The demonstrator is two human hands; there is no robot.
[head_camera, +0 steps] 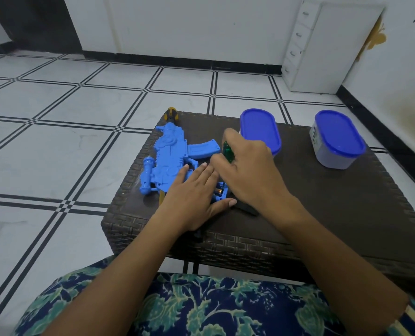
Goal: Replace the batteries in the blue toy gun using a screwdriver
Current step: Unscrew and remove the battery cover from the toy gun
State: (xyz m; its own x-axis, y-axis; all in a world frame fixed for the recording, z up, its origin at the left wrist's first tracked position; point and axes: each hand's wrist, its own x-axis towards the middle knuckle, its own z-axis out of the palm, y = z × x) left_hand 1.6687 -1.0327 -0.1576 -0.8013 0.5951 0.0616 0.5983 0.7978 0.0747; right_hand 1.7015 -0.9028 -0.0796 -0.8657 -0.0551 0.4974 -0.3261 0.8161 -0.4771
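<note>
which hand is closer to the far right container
Right. The right hand, gripping a green screwdriver, is left of the container; the left hand lies farther left on the blue toy gun.

toy gun (167, 156) on table (322, 214), containers (259, 129) right

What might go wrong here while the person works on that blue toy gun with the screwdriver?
The right hand grips the green-handled screwdriver right beside the left hand, which presses flat on the blue toy gun; a slip might jab it. The gun lies by the left edge of the table, so a hard push may slide it off. The yellow-and-black screwdriver sits at the far edge and might roll off.
</note>
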